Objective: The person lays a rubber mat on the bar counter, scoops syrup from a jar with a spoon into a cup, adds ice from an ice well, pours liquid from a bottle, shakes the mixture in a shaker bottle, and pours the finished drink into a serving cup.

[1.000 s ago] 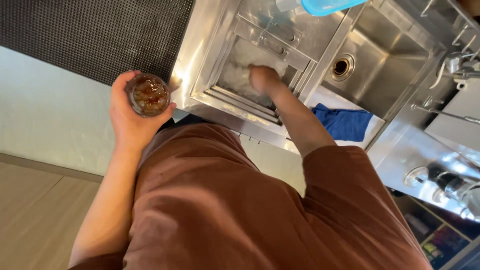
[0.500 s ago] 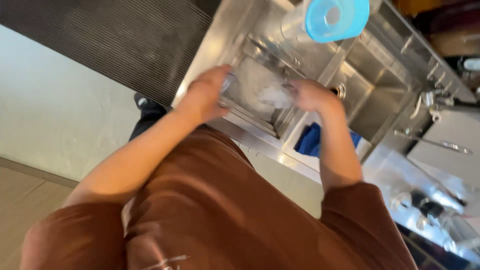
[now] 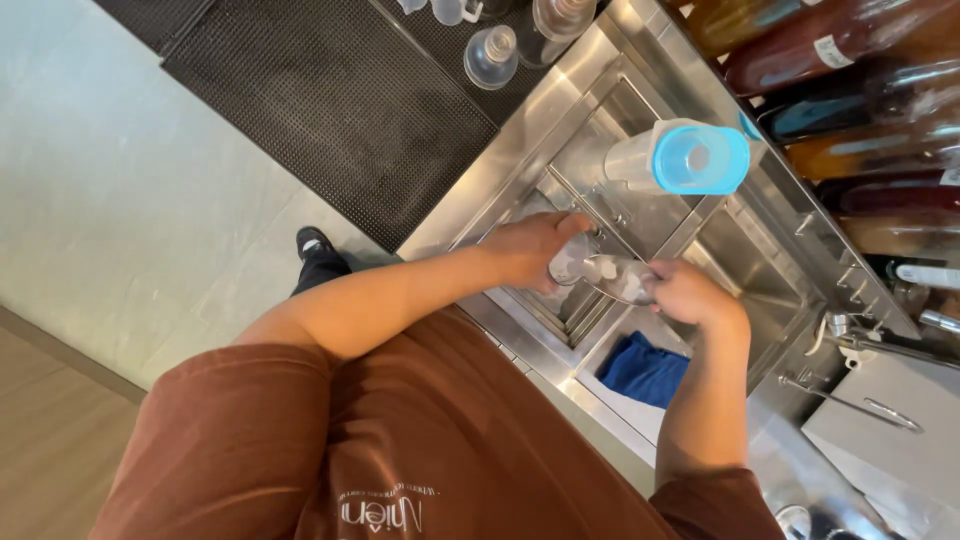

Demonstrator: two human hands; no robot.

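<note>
Leaning over the steel ice well (image 3: pixel 520 180), the person wraps the left hand (image 3: pixel 530 250) around a clear glass (image 3: pixel 572 268), keeping it low over the bin so the metal scoop (image 3: pixel 622 280), gripped in the right hand (image 3: pixel 690 295), can tip into its mouth. One blue-lidded container (image 3: pixel 680 158) stands behind; one blue cloth (image 3: pixel 645 368) lies in the worktop's near compartment.

Two hands are showing, the left grip (image 3: pixel 530 250) and the right grip (image 3: pixel 690 295), sharing one clear glass (image 3: pixel 568 266) and one metal scoop (image 3: pixel 620 278); beyond them one blue-lidded clear plastic jug (image 3: pixel 690 158) is standing, and just below one folded blue cloth (image 3: pixel 645 368) is lying.
</note>
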